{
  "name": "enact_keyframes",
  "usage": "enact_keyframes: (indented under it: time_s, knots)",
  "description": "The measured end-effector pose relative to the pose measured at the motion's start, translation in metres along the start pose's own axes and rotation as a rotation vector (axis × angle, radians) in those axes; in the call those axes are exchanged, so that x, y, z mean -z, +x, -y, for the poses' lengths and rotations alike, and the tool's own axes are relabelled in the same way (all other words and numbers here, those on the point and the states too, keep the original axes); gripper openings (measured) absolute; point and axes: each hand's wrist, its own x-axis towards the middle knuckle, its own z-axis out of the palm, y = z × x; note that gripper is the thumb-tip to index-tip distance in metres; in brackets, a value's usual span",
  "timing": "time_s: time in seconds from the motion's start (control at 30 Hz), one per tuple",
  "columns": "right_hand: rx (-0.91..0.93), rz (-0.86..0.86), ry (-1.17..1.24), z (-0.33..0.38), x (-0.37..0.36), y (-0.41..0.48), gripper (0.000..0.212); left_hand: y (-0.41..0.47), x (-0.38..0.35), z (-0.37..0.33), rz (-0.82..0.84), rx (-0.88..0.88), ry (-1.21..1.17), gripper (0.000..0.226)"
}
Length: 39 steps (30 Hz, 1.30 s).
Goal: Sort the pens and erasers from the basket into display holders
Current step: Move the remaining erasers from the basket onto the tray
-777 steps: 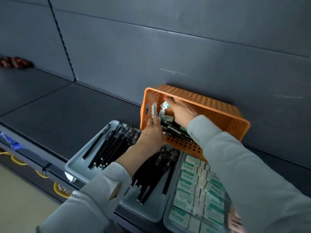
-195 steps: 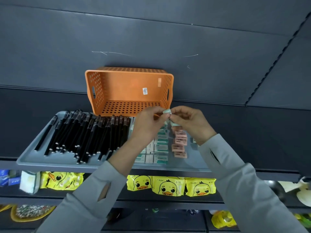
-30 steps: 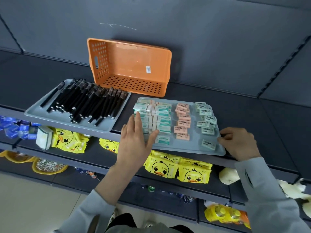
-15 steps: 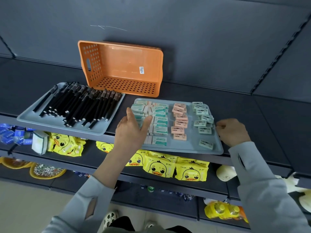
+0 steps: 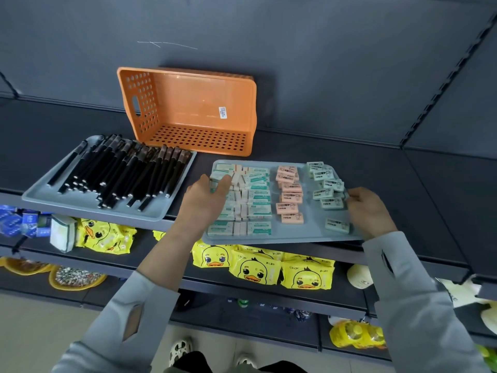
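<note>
dark shop shelving carries an emptied orange basket (image 5: 188,109) tipped on its side, a grey tray of black pens (image 5: 121,172) and a grey eraser tray (image 5: 309,235) whose front edge overhangs the shelf. left hand (image 5: 204,200) lies flat, fingers spread loosely on the green-and-white erasers (image 5: 254,196), gripping nothing; right hand (image 5: 368,208) curls around the tray's right rim. these sleeved erasers look light, firm and slide-prone, best pinched by their long sides; the basket sticker and eraser print are unreadable, though duck packets (image 5: 254,269) below seem to read "ukok".

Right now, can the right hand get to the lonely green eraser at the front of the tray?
Probably yes. The right hand rests at the tray's right edge, and the green eraser lies just beside it, uncovered.
</note>
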Motion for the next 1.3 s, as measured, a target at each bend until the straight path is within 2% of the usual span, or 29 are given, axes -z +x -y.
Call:
enact_keyframes:
  time_s: [0.07,0.2,0.23,0.33,0.43,0.53,0.63,0.77,0.83,0.93,1.07,1.3]
  knots:
    - [-0.014,-0.011,0.074,-0.002,-0.001,0.000,0.032,0.002,0.003,-0.004,0.016,0.030,-0.076,0.054]
    - [-0.007,-0.080,0.205,-0.010,-0.007,-0.002,0.029,0.013,0.005,-0.005,0.055,0.103,-0.198,0.076]
    - [0.001,-0.092,0.225,-0.011,-0.009,-0.002,0.029,0.015,0.004,-0.006,0.062,0.122,-0.216,0.072]
    - [-0.001,-0.099,0.293,-0.011,-0.012,-0.003,0.028,0.019,-0.004,-0.007,0.064,0.140,-0.296,0.037]
    - [-0.015,-0.103,0.367,-0.009,-0.013,-0.003,0.027,0.019,-0.010,-0.006,0.060,0.116,-0.319,0.027]
    - [-0.039,-0.104,0.487,-0.006,-0.012,-0.003,0.020,0.018,-0.008,-0.004,0.054,0.087,-0.335,0.038]
    - [-0.059,-0.089,0.521,0.003,-0.005,-0.008,0.017,0.018,-0.008,-0.002,0.039,0.059,-0.339,0.030]
    - [-0.078,-0.069,0.531,0.011,0.002,-0.023,0.044,0.013,-0.009,0.003,0.057,0.051,-0.373,0.030]
    - [-0.089,-0.071,0.547,0.012,0.002,-0.031,0.048,0.008,-0.009,0.008,0.047,0.038,-0.376,0.030]
    - [-0.099,-0.090,0.570,0.009,-0.003,-0.047,0.033,0.000,-0.003,0.014,0.032,0.042,-0.390,0.028]
    - [-0.053,-0.156,0.532,0.004,-0.014,-0.074,0.038,-0.011,0.007,0.023,0.041,0.043,-0.444,0.030]
    - [-0.036,-0.319,0.544,-0.004,-0.050,-0.156,0.029,-0.029,0.038,0.067,0.135,-0.014,-0.436,0.035]
